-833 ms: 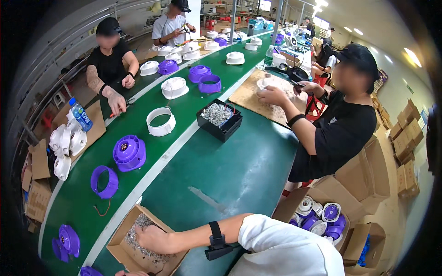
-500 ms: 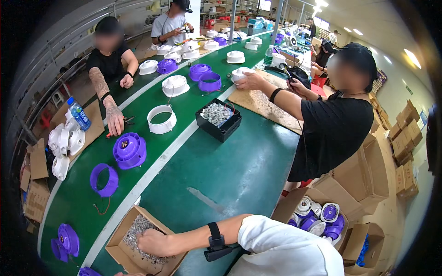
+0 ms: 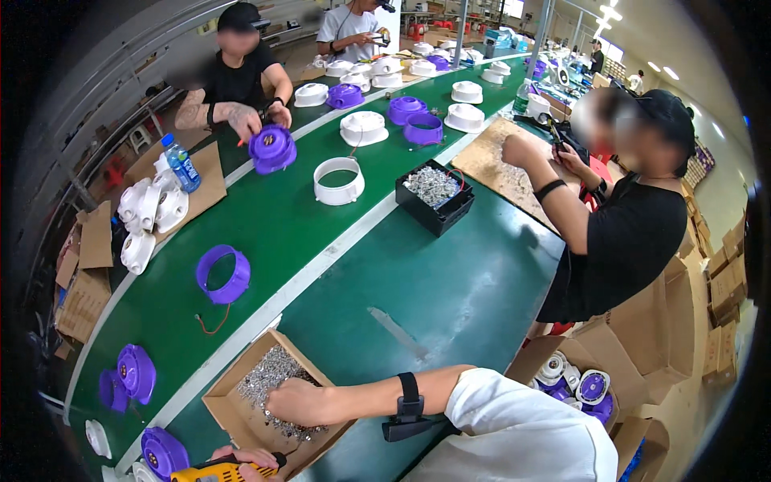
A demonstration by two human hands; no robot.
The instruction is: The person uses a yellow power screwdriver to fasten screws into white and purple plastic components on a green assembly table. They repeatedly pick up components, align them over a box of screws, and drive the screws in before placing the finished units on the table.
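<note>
My right hand (image 3: 299,401) is down in a cardboard box (image 3: 227,399) of small metal screws (image 3: 269,374). Its fingers are curled against the screws, and what they pinch is hidden. At the lower edge my left hand (image 3: 250,461) grips a yellow power screwdriver (image 3: 210,472), whose dark tip points toward the near side of the box. Left of the tool sits a round purple housing (image 3: 164,452), partly cut off by the frame's edge.
The green conveyor belt carries a purple ring (image 3: 223,275) with a red wire, a white ring (image 3: 338,181) and more housings. A black bin (image 3: 434,201) of small parts stands on the table. Across the belt, a person (image 3: 241,84) holds a purple housing; another person works at right.
My left hand has come into view with the yellow power screwdriver. My right hand stays in the box. The person across has lifted a purple housing. The whole view has shifted.
</note>
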